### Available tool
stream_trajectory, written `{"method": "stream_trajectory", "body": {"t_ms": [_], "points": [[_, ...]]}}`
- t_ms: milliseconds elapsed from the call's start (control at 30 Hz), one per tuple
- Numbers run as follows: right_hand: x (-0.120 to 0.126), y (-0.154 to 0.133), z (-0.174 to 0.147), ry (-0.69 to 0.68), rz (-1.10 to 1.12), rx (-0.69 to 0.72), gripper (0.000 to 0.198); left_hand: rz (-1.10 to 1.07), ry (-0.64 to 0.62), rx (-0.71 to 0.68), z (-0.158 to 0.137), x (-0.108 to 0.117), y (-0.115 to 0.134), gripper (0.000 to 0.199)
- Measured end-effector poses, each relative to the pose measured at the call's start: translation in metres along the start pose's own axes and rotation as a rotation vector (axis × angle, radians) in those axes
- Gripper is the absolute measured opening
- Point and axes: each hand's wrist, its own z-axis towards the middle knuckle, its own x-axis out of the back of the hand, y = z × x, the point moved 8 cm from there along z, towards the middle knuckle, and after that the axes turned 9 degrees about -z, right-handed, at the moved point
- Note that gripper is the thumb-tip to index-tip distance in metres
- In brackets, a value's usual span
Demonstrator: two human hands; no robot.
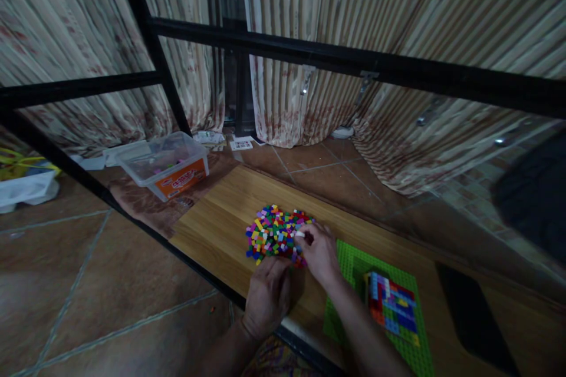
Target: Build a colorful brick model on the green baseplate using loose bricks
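Observation:
A pile of small multicoloured building bricks (272, 230) lies spread on the wooden board. Over the pile's right side, my right hand (318, 247) pinches a small white brick (300, 234) between thumb and fingers. At the near edge of the pile rests my left hand (269, 294), its fingers curled together; whatever they hold, if anything, is hidden. To the right, partly under my right forearm, lies a green studded baseplate (351, 256). On it sits a block of joined bricks (393, 303) in blue, red, orange and yellow.
The wooden board (216, 206) has a black flat object (475, 312) at its right end. A clear plastic tub (163, 159) with an orange label stands beyond its left end. Black metal bars (283, 41) cross in front of striped curtains. A small orange piece (213, 309) lies on the tiled floor.

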Motion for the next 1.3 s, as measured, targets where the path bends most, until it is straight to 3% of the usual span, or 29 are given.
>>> {"method": "stream_trajectory", "body": {"t_ms": [267,433,533,667,867,1300], "points": [[0.013,-0.003,-0.040,-0.079,0.510,-0.075,0.022,-0.001,0.053,0.025,0.000,0.005,0.000,0.025],[0.012,-0.005,-0.072,-0.111,0.636,-0.187,0.021,-0.012,-0.041,-0.050,-0.002,-0.002,0.005,0.023],[0.006,-0.002,-0.080,-0.090,0.706,-0.276,0.023,-0.056,-0.067,-0.026,0.000,-0.002,0.004,0.023],[0.000,-0.001,-0.082,-0.075,0.731,-0.320,0.023,-0.129,-0.112,0.039,0.006,-0.002,0.003,0.028],[0.001,-0.002,-0.086,0.016,0.703,-0.367,0.021,-0.130,-0.101,0.100,0.009,-0.003,-0.001,0.020],[0.002,0.002,-0.093,0.170,0.644,-0.440,0.021,-0.034,-0.051,0.073,0.008,-0.005,-0.005,0.016]]}}
